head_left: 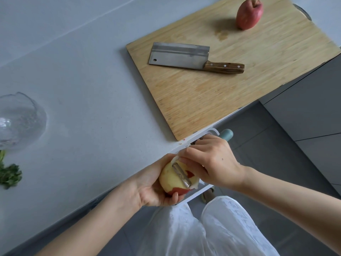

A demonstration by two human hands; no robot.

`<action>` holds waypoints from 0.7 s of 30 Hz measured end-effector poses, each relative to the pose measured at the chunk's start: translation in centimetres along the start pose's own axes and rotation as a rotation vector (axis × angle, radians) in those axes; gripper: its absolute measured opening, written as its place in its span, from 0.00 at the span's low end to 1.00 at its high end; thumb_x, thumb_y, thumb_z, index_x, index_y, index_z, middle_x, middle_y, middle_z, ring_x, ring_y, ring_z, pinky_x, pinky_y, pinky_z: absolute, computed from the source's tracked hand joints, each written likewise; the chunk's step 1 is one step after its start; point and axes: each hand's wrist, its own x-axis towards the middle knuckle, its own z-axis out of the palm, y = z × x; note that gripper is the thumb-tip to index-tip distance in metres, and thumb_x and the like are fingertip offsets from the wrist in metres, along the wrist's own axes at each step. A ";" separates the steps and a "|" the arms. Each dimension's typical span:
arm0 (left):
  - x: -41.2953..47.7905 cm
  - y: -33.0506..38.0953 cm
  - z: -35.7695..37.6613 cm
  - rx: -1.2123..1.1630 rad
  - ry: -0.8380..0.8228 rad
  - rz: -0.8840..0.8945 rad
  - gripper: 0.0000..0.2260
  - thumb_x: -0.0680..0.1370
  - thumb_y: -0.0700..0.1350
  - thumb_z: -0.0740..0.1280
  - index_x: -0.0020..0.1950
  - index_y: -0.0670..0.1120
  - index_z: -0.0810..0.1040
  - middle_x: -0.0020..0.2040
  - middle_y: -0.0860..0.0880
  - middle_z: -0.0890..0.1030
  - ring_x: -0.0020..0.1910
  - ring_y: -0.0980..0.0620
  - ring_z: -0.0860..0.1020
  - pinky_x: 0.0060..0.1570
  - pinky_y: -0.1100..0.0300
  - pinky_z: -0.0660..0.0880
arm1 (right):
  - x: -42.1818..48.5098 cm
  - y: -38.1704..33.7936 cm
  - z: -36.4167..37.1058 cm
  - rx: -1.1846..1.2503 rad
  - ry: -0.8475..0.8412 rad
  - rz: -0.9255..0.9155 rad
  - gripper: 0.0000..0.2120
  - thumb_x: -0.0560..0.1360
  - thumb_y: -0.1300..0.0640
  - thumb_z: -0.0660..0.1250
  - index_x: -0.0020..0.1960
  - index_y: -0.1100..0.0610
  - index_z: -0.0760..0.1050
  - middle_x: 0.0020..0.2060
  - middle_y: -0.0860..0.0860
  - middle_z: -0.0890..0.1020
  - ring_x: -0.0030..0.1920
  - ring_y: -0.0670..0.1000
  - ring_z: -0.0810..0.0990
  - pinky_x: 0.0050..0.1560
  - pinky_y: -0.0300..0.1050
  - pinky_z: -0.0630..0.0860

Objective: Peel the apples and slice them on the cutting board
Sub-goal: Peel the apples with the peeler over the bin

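Pale grey countertop (83, 89) across the left and middle, edge running diagonally from near left to far right. On its far right, wooden cutting board (239, 93), 1 corner just reaching the counter edge. Flat on the board, toward its left side: cleaver (180, 55), steel blade to the left, wooden handle to the right. Well apart from it, at the far right of the board: 1 whole red apple (249, 13), unpeeled, stem dimple up. Small damp stain (221, 34) between the 2.

Just off the counter edge, in the near middle: 2nd apple (172, 179), mostly stripped to pale yellow flesh, red skin left along its near side and in a small patch beside the blade. Cradled in left hand (149, 189), palm up, fingers curled round the fruit's near and left sides. Peeler (181, 174), metal blade laid against the top of the fruit, grasped in right hand (212, 163) with fingers wrapped round it; teal handle end (227, 134) poking out past the far side of that hand. Directly below both hands, white bin rim (201, 192).

Far left on the counter: clear glass bowl (20, 119), cut off by the frame, and nearer, a sprig of green herbs (10, 176). Grey floor tiles (258, 145) and grey cabinet fronts (313, 108) to the right; white trousers (221, 228) at the near edge.
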 end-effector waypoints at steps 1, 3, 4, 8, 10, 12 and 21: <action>-0.1 0.0 0.0 -0.011 0.005 0.000 0.24 0.59 0.56 0.73 0.43 0.38 0.82 0.40 0.41 0.79 0.29 0.47 0.75 0.21 0.63 0.73 | -0.3 0.3 -0.1 0.000 -0.001 0.007 0.13 0.78 0.56 0.60 0.41 0.59 0.79 0.27 0.49 0.75 0.26 0.55 0.71 0.28 0.46 0.68; -0.3 -0.1 -0.4 -0.045 0.012 0.007 0.25 0.60 0.56 0.73 0.40 0.35 0.82 0.36 0.40 0.79 0.27 0.46 0.76 0.21 0.64 0.73 | -1.1 1.3 -0.1 -0.029 -0.010 0.030 0.11 0.77 0.56 0.61 0.40 0.59 0.79 0.26 0.48 0.74 0.26 0.54 0.69 0.28 0.43 0.64; -0.4 -0.1 -0.6 -0.052 0.004 0.016 0.25 0.59 0.56 0.75 0.40 0.33 0.81 0.35 0.39 0.78 0.26 0.46 0.76 0.21 0.63 0.73 | -1.6 1.9 0.0 -0.048 -0.020 0.056 0.11 0.77 0.57 0.62 0.39 0.58 0.79 0.26 0.48 0.74 0.26 0.53 0.68 0.29 0.41 0.62; -1.2 0.1 -0.8 -0.004 -0.089 0.136 0.31 0.47 0.50 0.84 0.43 0.35 0.83 0.38 0.36 0.79 0.29 0.43 0.77 0.23 0.60 0.75 | -3.7 2.8 1.0 -0.062 -0.006 0.277 0.09 0.73 0.58 0.61 0.41 0.57 0.79 0.24 0.47 0.74 0.23 0.50 0.69 0.27 0.38 0.64; -1.4 0.2 -0.8 0.031 -0.109 0.240 0.30 0.47 0.50 0.84 0.44 0.39 0.84 0.41 0.35 0.81 0.31 0.41 0.78 0.26 0.59 0.77 | -3.9 2.2 1.3 0.006 -0.042 0.545 0.11 0.71 0.61 0.59 0.46 0.55 0.79 0.24 0.44 0.74 0.23 0.46 0.68 0.29 0.38 0.67; -1.3 0.4 -1.0 0.065 -0.115 0.369 0.31 0.48 0.50 0.85 0.48 0.42 0.85 0.46 0.36 0.81 0.36 0.40 0.80 0.29 0.56 0.78 | -3.4 1.4 1.6 0.257 -0.194 0.927 0.12 0.73 0.65 0.59 0.48 0.51 0.76 0.24 0.42 0.73 0.25 0.44 0.70 0.33 0.41 0.70; 0.0 1.0 -1.8 0.395 0.066 0.624 0.49 0.43 0.49 0.86 0.60 0.48 0.70 0.53 0.46 0.79 0.52 0.51 0.79 0.48 0.57 0.78 | -2.2 0.1 2.8 1.802 -0.147 1.582 0.17 0.76 0.57 0.53 0.29 0.57 0.67 0.24 0.51 0.66 0.23 0.48 0.62 0.28 0.39 0.60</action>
